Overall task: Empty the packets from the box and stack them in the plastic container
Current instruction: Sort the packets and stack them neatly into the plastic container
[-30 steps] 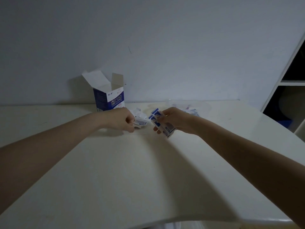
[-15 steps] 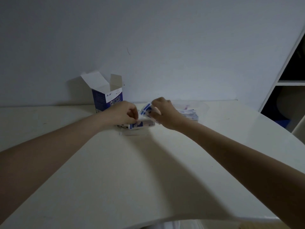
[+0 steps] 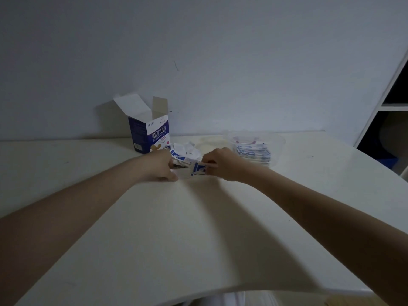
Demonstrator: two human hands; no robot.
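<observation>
Pinching upright packet [image 3: 198,169] at frame centre with right hand [image 3: 223,164], long axis vertical; left hand [image 3: 159,164] curling over loose packets [image 3: 184,153], grip unclear.

You're working at a pale table [image 3: 198,228] set against the wall. Near its back edge stands the blue and white box [image 3: 148,135], upright with its top flaps open, and just to its right a loose pile of packets [image 3: 185,153] lies on the surface. Further right sits the clear plastic container [image 3: 256,146], holding a stack of packets, with a pale round lid [image 3: 212,143] lying flat between it and the pile.
</observation>
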